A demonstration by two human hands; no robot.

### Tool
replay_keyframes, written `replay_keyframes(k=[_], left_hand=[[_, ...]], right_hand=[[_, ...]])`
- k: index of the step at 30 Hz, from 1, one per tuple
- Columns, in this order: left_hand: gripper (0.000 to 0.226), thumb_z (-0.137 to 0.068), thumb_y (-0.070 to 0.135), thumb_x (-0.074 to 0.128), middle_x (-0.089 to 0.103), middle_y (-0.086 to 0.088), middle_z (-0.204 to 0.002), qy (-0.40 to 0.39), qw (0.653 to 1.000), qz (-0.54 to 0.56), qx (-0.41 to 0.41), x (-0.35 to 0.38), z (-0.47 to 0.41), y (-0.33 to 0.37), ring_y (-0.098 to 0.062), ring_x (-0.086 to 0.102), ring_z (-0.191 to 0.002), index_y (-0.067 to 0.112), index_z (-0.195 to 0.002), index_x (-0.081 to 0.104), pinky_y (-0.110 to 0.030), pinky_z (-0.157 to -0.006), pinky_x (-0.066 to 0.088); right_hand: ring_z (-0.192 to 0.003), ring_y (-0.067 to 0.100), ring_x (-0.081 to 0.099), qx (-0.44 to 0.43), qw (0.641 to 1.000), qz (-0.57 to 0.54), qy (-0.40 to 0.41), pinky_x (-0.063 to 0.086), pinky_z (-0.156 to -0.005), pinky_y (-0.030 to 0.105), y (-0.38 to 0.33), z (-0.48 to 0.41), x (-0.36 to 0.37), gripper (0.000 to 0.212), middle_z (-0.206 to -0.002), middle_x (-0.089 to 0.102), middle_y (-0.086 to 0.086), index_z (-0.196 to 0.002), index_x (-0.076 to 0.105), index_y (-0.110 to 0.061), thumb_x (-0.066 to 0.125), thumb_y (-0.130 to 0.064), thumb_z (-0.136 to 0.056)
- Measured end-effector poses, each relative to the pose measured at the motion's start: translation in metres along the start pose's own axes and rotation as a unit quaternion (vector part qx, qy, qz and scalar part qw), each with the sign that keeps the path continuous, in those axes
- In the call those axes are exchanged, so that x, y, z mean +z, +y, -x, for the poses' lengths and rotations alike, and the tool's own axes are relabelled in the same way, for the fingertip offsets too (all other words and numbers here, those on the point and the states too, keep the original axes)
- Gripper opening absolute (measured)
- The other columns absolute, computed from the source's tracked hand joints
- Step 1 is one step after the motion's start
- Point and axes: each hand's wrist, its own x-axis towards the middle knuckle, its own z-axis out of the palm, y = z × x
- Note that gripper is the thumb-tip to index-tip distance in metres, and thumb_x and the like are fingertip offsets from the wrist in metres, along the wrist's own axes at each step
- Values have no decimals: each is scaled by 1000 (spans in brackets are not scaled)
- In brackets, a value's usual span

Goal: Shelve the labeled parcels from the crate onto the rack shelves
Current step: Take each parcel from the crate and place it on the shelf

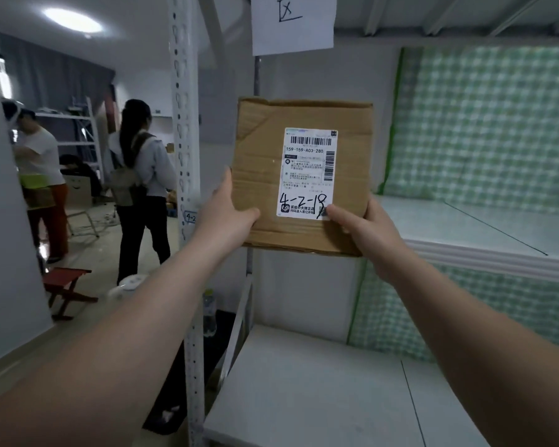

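Here, both outstretched hands, left hand [227,211] and right hand [367,224], grip the parcel [300,175] upright.

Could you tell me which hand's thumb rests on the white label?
The right hand: its thumb covers a corner of the white label on the brown cardboard parcel; the left hand grips bare cardboard.

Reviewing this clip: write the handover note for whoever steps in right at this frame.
Left grip: holds the cardboard parcel at its lower left edge, thumb on the front.
Right grip: holds its lower right corner, thumb on the shipping label.
Parcel: upright in the air before the rack; the label is handwritten 4-2-18. A tag starting 4-2 sits on the upright post.
Done: parcel in hand.
Left: set it on a rack shelf. The crate is out of view.
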Motion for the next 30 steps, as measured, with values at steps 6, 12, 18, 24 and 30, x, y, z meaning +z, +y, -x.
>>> replay_keyframes(k=[6,12,18,24,30], left_hand=[[85,-88,25,62,24,-6,-145,22,997,-73,18,6,-82,-24,-19,41,-113,37,-151,8,-28,-91,34],[88,-86,22,64,30,-6,-144,41,991,-113,52,30,-130,-52,-22,37,-129,31,-152,7,-29,-101,33],[87,-86,17,63,32,-6,-143,73,989,-113,56,55,-157,-75,-19,36,-130,29,-153,9,-32,-107,32],[85,-86,13,64,29,-1,-148,122,985,-105,68,72,-169,-93,-10,35,-126,30,-152,13,-25,-101,28],[77,-91,23,60,28,2,-143,162,975,-116,100,82,-166,-114,-7,34,-120,25,-152,14,-27,-101,29]], right_hand=[[-100,15,66,-17,1000,8,8,53,-95,40,18,-81,25,44,-116,67,-5,-120,51,-32,75,-28,-83],[-77,10,65,-44,998,34,23,56,-86,41,39,-132,34,39,-95,66,-13,-113,50,-32,73,-21,-84],[-100,15,63,-52,992,112,2,51,-89,33,68,-165,36,56,-105,60,-13,-132,47,-25,75,-28,-83],[-110,13,54,-98,980,175,2,36,-81,22,83,-183,41,70,-108,49,-16,-138,39,-26,77,-27,-79],[-137,9,30,-188,962,190,61,25,-105,20,91,-179,51,111,-153,30,-6,-156,2,-24,79,-32,-76]])
